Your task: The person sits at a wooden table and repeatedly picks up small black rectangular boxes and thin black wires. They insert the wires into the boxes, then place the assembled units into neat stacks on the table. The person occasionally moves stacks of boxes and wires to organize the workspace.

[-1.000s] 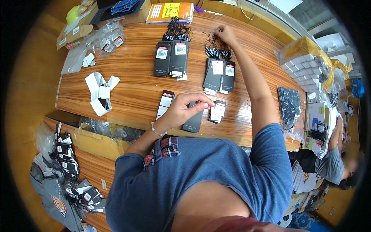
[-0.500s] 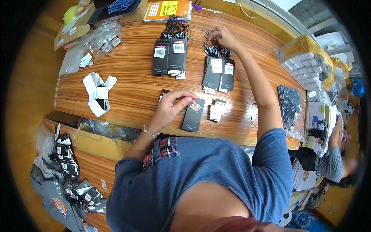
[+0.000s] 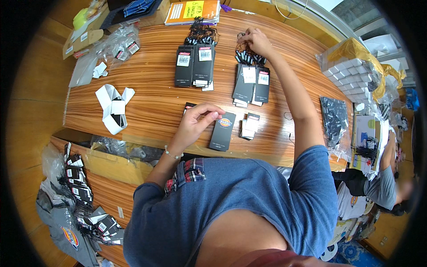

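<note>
My left hand (image 3: 198, 120) has thumb and forefinger closed at the top corner of a dark grey hang tag (image 3: 222, 135) with an orange and blue emblem. Part of another dark tag (image 3: 188, 107) shows behind that hand. Farther off to the right, my right hand (image 3: 258, 42) pinches among thin black strings (image 3: 241, 39). These strings belong to a pile of dark hang tags (image 3: 244, 86) with white stickers. To its left lies a second strung pile of hang tags (image 3: 203, 66). A few small white and black labels (image 3: 250, 126) lie beside the tag at my left hand.
A curled white paper strip (image 3: 108, 107) and plastic bags (image 3: 118, 42) lie left. Small white boxes (image 3: 347, 73) and a bagged dark bundle (image 3: 334, 122) are right. An orange notebook (image 3: 191, 12) sits at the back. Another person's sleeve (image 3: 382, 187) appears far right.
My right hand has shifted very slightly among the strings. My left hand and the tag stay in nearly the same place.
</note>
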A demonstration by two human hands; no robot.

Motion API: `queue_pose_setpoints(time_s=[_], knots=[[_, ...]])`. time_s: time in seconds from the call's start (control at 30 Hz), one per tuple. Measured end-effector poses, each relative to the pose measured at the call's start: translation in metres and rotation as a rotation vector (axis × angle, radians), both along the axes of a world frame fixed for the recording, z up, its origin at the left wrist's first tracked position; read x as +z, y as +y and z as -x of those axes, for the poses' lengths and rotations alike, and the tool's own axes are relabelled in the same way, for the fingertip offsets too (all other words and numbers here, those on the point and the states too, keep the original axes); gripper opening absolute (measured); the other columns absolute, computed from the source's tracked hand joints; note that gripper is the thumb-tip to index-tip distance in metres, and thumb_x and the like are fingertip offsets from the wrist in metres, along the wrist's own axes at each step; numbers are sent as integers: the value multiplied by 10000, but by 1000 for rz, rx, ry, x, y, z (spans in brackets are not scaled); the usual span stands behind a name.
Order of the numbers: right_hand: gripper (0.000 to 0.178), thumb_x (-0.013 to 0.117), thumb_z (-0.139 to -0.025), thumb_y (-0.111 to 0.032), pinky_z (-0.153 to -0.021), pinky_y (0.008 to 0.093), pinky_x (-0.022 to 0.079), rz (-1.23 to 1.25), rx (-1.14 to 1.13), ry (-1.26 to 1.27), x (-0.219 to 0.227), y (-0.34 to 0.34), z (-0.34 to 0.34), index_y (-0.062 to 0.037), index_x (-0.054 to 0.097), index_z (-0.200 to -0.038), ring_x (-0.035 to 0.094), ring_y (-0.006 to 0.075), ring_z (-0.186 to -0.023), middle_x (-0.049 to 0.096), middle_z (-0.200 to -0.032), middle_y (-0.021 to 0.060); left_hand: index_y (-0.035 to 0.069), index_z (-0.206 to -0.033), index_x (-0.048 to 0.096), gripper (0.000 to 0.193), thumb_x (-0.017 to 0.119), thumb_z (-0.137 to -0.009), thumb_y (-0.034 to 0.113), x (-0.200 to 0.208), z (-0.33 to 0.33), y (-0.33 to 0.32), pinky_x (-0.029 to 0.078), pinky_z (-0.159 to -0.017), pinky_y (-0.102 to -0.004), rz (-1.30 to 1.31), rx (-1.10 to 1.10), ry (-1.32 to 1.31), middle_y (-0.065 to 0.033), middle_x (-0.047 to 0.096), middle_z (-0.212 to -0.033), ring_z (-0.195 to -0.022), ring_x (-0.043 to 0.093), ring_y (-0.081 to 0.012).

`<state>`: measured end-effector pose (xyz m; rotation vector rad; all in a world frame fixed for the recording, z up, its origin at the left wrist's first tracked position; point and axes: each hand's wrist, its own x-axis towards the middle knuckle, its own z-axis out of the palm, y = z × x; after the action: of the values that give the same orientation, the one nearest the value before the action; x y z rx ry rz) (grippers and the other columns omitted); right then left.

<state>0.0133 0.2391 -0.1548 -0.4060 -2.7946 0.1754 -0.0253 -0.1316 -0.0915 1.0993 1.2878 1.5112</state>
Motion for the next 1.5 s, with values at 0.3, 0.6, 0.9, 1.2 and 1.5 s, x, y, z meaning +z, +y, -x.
queue_pose_setpoints(time_s=[0.3, 0.6, 0.9, 1.2, 1.5], knots=[[354, 534, -718, -39, -885, 373, 412, 36, -16, -9, 4, 13, -9, -280, 680, -933, 490, 270, -989, 545, -1005, 66, -24, -947, 606, 146, 506, -878, 58, -6, 1, -5, 465, -782, -243, 21, 43, -35, -61, 612, -896, -840, 576, -116], [339, 505, -746, -60, -866, 392, 421, 55, -154, -10, -8, 49, -8, -267, 668, -958, 497, 301, -980, 538, -1001, 85, -30, -948, 602, 147, 510, -880, 63, -5, 4, -9, 460, -784, -248, 17, 64, -26, -67, 615, -908, -844, 579, -127], [172, 547, -842, -134, -753, 281, 436, 725, -79, 377, 97, -43, -62, -53, 622, -974, 532, 138, -823, 605, -869, 49, -14, -951, 610, 143, 518, -877, 67, 1, 23, -15, 464, -768, -243, -2, 244, 3, -63, 621, -890, -823, 581, -113], [180, 584, -813, -127, -511, 338, 366, 1264, 1354, 766, 211, -279, -115, -3, 528, -932, 512, 238, -587, 585, -785, 166, -11, -951, 606, 152, 508, -891, 89, 2, 40, -5, 450, -744, -226, -101, 308, 111, -45, 600, -840, -796, 556, -94], [276, 537, -782, -73, -613, 299, 409, 1380, 1687, 861, 211, -313, -107, 67, 511, -1018, 521, 210, -706, 550, -886, 142, -24, -963, 604, 162, 528, -881, 94, 1, 12, -12, 454, -760, -244, -48, 203, 67, -59, 606, -862, -818, 566, -111]])
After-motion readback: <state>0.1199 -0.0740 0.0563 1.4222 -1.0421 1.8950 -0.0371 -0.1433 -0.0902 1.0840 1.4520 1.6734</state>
